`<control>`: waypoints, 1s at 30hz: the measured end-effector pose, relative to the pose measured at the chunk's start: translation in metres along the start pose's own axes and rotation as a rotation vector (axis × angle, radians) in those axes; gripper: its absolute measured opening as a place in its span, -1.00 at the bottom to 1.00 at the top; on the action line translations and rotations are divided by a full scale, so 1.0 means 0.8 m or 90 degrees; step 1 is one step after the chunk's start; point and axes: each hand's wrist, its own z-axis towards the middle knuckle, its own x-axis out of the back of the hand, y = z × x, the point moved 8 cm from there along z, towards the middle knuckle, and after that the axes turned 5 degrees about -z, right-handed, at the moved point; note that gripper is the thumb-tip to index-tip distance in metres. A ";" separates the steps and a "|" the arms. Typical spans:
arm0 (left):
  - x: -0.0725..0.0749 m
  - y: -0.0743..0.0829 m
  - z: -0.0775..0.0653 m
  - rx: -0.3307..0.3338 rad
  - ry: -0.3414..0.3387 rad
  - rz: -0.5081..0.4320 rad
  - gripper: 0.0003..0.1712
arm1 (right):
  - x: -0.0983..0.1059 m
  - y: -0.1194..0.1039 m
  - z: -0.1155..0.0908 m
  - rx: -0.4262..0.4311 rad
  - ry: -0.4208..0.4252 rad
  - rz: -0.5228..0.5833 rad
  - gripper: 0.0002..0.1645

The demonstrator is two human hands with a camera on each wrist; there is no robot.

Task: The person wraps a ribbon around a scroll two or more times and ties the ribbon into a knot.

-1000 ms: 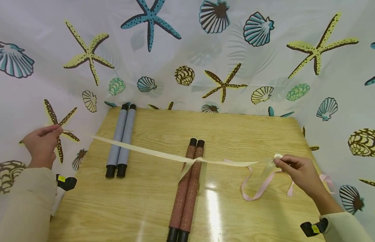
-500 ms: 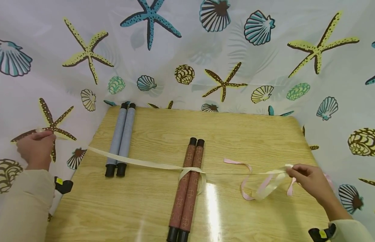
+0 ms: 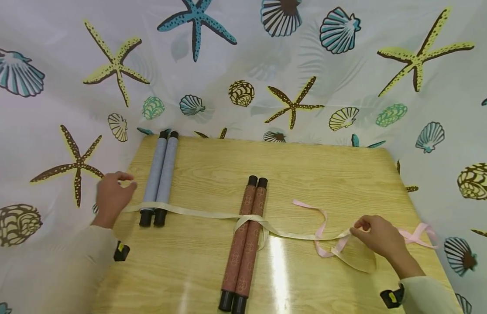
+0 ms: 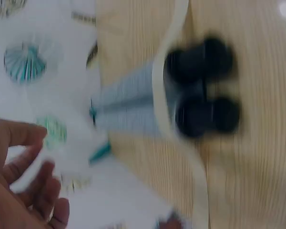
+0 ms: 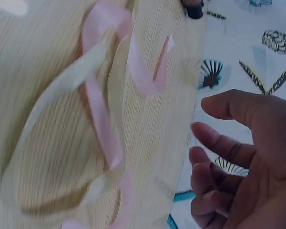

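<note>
A cream ribbon [image 3: 204, 215] is knotted once around two brown-red scrolls [image 3: 236, 261] with black end caps, which lie side by side mid-table. Its left tail runs slack across two blue-grey scrolls [image 3: 167, 174]. Beside these, my left hand [image 3: 114, 196] is raised, fingers loosely curved; in the left wrist view the thumb and fingers [image 4: 44, 136] stand apart from the ribbon with nothing between them. On the right, my right hand [image 3: 378, 235] hovers by the other tail's end. Its thumb and fingers [image 5: 221, 143] are parted and hold nothing in the right wrist view.
A curling pink ribbon [image 5: 101, 119] lies on the wooden table [image 3: 314, 170] at the right, partly under the cream tail. Shell-and-starfish-printed sheeting [image 3: 212, 78] surrounds the table's back and sides. A wrist camera [image 3: 392, 298] sits on my right sleeve.
The ribbon was pulled out between both hands, tightening the knot toward the scrolls. Now both hands have let go and moved inward, and its tails have dropped slack.
</note>
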 end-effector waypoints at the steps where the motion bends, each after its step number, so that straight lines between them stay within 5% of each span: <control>1: -0.021 0.018 -0.004 -0.061 -0.020 -0.004 -0.66 | -0.004 -0.018 0.005 0.024 0.013 0.016 -0.70; 4: -0.093 0.068 -0.025 -0.210 -0.128 -0.025 -0.75 | -0.024 -0.076 0.024 0.109 0.026 0.074 -0.84; 7: -0.164 0.103 -0.051 -0.288 -0.233 -0.030 -0.78 | -0.052 -0.125 0.044 0.193 0.008 0.129 -0.85; 10: -0.222 0.120 -0.071 -0.288 -0.326 -0.010 -0.77 | -0.082 -0.162 0.064 0.241 -0.028 0.153 -0.78; 14: -0.272 0.131 -0.085 -0.257 -0.412 -0.003 -0.74 | -0.115 -0.186 0.082 0.242 -0.075 0.148 -0.72; 20: -0.299 0.141 -0.094 -0.269 -0.479 0.000 -0.75 | -0.143 -0.195 0.096 0.237 -0.094 0.121 -0.66; 30: -0.293 0.141 -0.087 -0.311 -0.493 0.018 -0.82 | -0.133 -0.207 0.092 0.270 -0.070 0.119 -0.83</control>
